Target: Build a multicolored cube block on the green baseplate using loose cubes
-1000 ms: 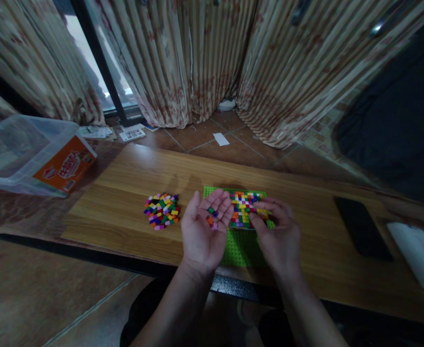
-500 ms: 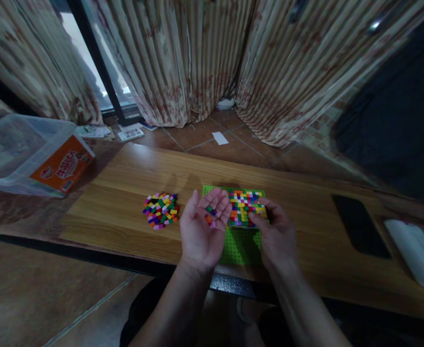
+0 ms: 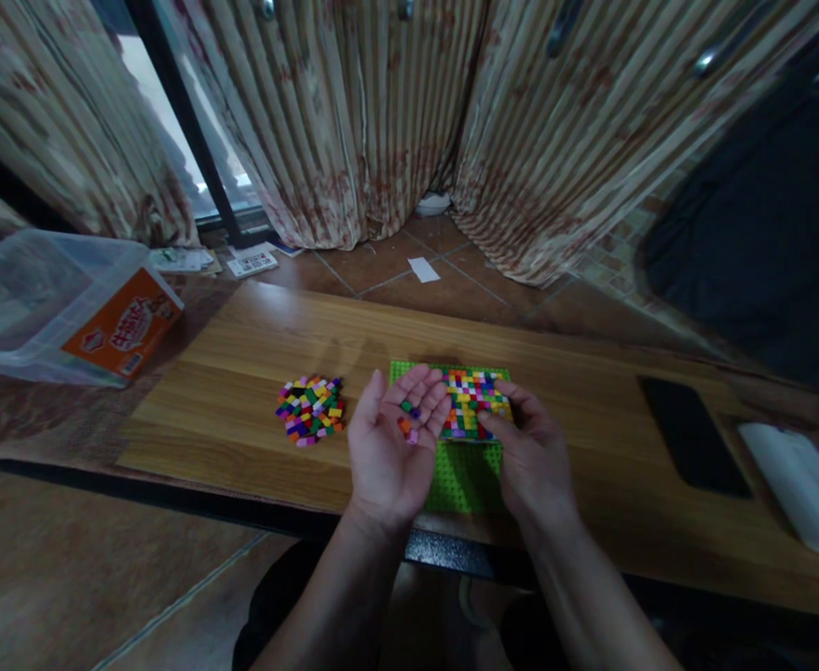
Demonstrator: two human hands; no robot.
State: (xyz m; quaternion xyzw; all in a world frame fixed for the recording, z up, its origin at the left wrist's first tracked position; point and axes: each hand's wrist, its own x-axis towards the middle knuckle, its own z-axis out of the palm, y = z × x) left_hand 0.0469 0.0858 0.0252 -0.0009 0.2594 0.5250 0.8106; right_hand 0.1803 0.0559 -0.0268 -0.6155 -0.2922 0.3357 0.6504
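Observation:
My left hand point(image 3: 399, 447) is palm up with its fingers stretched and slightly cupped. Several small toy bricks point(image 3: 410, 408), green, purple, orange and pink, lie loose in it. To its right, a mosaic of many-coloured bricks point(image 3: 469, 401) covers the upper part of a green studded baseplate point(image 3: 461, 480). My right hand point(image 3: 531, 447) is at the mosaic's right side, its thumb on the lower bricks and its fingers bent over the upper right edge. Whether a single brick is under the thumb is hidden. My left fingertips cover the mosaic's left part.
A loose pile of coloured bricks point(image 3: 309, 410) lies left of my hands on the wooden table point(image 3: 220, 373). A clear plastic box point(image 3: 24, 308) with an orange label stands at the far left. On the right are a dark phone point(image 3: 694, 436) and a white object point(image 3: 793, 480).
The view has shifted slightly. Both hands keep nearly the same pose, and the same bricks stay in my left palm. My right thumb and fingers remain on the mosaic's right side.

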